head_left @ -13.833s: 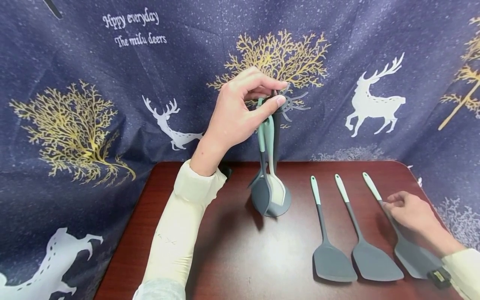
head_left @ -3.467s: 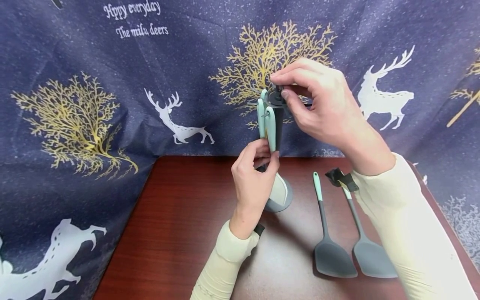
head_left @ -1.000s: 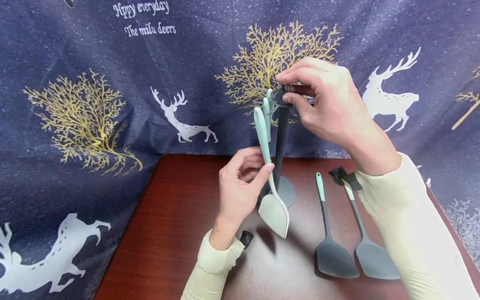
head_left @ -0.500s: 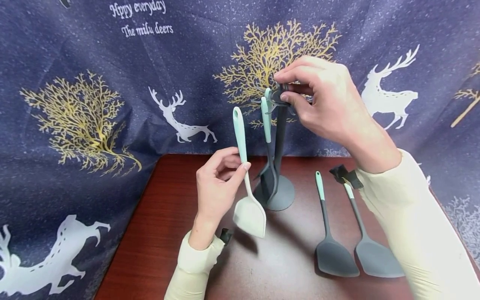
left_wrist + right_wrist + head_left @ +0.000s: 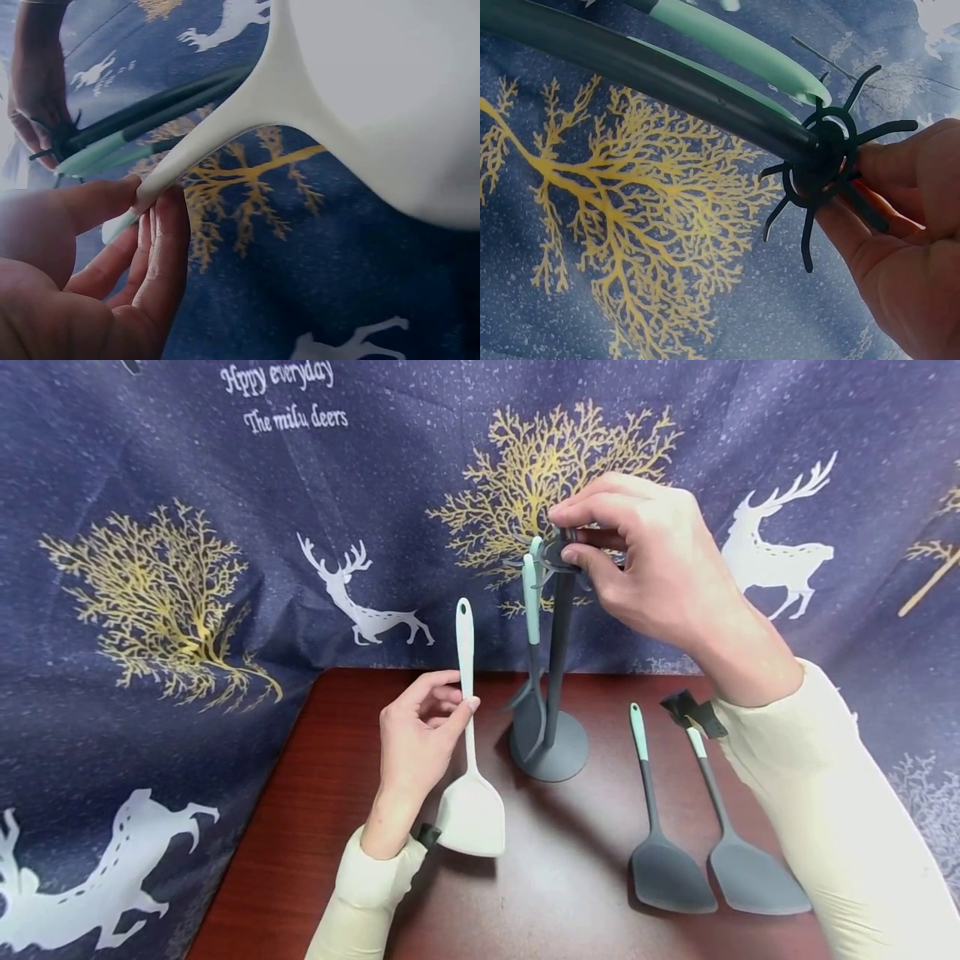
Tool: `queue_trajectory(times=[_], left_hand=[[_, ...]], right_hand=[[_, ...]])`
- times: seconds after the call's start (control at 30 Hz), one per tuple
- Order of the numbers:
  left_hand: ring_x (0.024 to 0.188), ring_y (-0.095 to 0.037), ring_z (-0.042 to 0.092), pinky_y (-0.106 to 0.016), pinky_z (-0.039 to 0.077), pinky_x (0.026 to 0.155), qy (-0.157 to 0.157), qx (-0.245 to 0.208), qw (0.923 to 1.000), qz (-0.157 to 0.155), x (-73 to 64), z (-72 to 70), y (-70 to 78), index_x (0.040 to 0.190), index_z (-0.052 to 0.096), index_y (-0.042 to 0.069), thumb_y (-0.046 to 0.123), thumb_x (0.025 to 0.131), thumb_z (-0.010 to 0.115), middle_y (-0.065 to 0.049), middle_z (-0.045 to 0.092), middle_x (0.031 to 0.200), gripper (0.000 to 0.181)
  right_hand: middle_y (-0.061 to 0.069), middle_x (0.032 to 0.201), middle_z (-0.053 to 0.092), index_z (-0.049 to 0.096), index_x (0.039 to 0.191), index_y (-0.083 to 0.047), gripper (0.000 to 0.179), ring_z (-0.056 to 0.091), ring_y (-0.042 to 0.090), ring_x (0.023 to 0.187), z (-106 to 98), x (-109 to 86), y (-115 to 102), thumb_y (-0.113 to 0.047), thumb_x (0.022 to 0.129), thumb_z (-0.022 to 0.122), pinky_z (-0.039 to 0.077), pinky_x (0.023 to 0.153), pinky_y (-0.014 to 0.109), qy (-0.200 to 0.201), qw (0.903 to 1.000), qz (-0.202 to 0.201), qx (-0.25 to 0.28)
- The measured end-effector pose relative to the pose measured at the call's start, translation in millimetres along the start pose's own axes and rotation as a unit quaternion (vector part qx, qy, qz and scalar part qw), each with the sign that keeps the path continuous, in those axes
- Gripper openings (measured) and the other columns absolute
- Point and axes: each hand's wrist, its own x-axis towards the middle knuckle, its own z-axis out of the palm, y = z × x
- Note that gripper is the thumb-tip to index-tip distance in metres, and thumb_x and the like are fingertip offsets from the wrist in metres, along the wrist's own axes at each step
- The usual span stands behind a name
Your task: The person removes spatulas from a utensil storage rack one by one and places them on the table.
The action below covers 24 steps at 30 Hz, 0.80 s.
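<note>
My left hand pinches a white spatula with a pale green handle, thumb on one side and fingers on the other, just below the grip. The spatula is upright, blade down, left of the dark grey utensil stand. With thumb and fingers, my right hand holds the knob on top of that stand, above its ring of hooks. Two utensils with green handles and dark grey lower parts hang from the hooks on the stand's left side; one partly hides the other.
Two dark grey spatulas with green handle ends lie side by side on the right of the red-brown table; my right sleeve partly covers the farther one. Behind the table hangs a blue cloth printed with deer and golden trees.
My left hand has taken the white spatula off its hook, carried it left and lowered it. Earlier, a third grey spatula lay at the far right. Lately the right hand stays on the knob.
</note>
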Motion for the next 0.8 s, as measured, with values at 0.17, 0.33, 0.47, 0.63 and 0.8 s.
queue_trajectory(times=[0.17,0.33,0.47,0.63,0.8], left_hand=[[0.069,-0.018,0.072,-0.02,0.062,0.065,0.0,0.044,0.9985,-0.033,-0.3,-1.8,-12.7,0.115,0.08,0.017,0.007,0.086,0.089,-0.005,0.076,0.083,0.032],[0.071,-0.014,0.074,-0.019,0.058,0.062,-0.015,0.094,0.9941,-0.052,1.5,-1.2,-27.4,0.114,0.08,0.019,0.01,0.087,0.087,0.0,0.077,0.082,0.029],[0.071,-0.011,0.075,-0.02,0.056,0.061,-0.031,0.116,0.9901,-0.072,2.4,0.2,-39.2,0.114,0.08,0.018,0.01,0.088,0.086,0.001,0.078,0.082,0.028],[0.07,-0.012,0.074,-0.022,0.056,0.061,-0.048,0.133,0.9848,-0.101,3.5,1.3,-52.5,0.111,0.079,0.016,0.01,0.088,0.086,0.001,0.077,0.082,0.025],[0.069,-0.012,0.074,-0.022,0.058,0.061,-0.067,0.146,0.9792,-0.124,4.0,2.9,-66.5,0.11,0.079,0.012,0.01,0.087,0.087,-0.001,0.077,0.081,0.025]], right_hand=[[0.015,0.118,0.076,0.079,0.118,0.001,0.025,0.07,0.021,0.104,0,0.1,0,0.004,0.093,0.078,0.05,0.085,0.01,0.002,1.0,0.001,0.0],[0.014,0.118,0.076,0.079,0.117,0.001,0.025,0.07,0.021,0.105,0,0.5,-1,0.004,0.092,0.078,0.05,0.086,0.01,0.001,1.0,0.005,0.0],[0.015,0.119,0.076,0.079,0.117,0.002,0.025,0.071,0.023,0.108,1,0.4,0,0.005,0.092,0.078,0.049,0.089,0.011,0.001,1.0,0.002,-0.001],[0.015,0.118,0.076,0.078,0.117,0.002,0.025,0.071,0.024,0.107,1,0.3,0,0.004,0.092,0.078,0.049,0.089,0.012,0.002,1.0,-0.005,-0.002],[0.015,0.118,0.076,0.078,0.116,0.002,0.024,0.071,0.024,0.107,1,0.3,1,0.005,0.092,0.078,0.051,0.093,0.017,0.003,1.0,-0.008,0.0]])
